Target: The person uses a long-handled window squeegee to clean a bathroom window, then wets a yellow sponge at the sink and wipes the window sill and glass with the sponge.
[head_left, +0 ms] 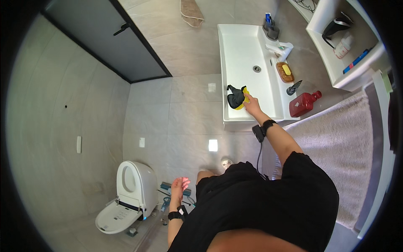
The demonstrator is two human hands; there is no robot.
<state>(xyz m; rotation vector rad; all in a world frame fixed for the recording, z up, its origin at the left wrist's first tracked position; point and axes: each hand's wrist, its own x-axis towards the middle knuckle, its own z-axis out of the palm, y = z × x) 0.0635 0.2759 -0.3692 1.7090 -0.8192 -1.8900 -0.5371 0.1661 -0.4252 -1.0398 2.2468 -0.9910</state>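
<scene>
My right hand [252, 105] reaches over the near end of the white washbasin [237, 50], closed on a black and yellow cloth [235, 98]. The cloth lies bunched against the basin's left side, its yellow part next to my fingers. Lower down, my left hand [180, 184] hangs between the toilet and my leg, fingers loosely apart and holding nothing. Both wrists wear black straps. Along the basin's right side are a white faucet [282, 49], a brown dish [285, 74] with yellow soap [286, 70], and a red bottle [303, 105].
A toilet [145, 185] with a raised seat stands at the lower left, a squeegee-like tool [170, 187] beside it. Shelves [319, 46] hold a hair dryer [338, 25]. A towel [336, 155] hangs at the right. Dark cups [273, 32] stand behind the faucet. The grey door [100, 38] is upper left.
</scene>
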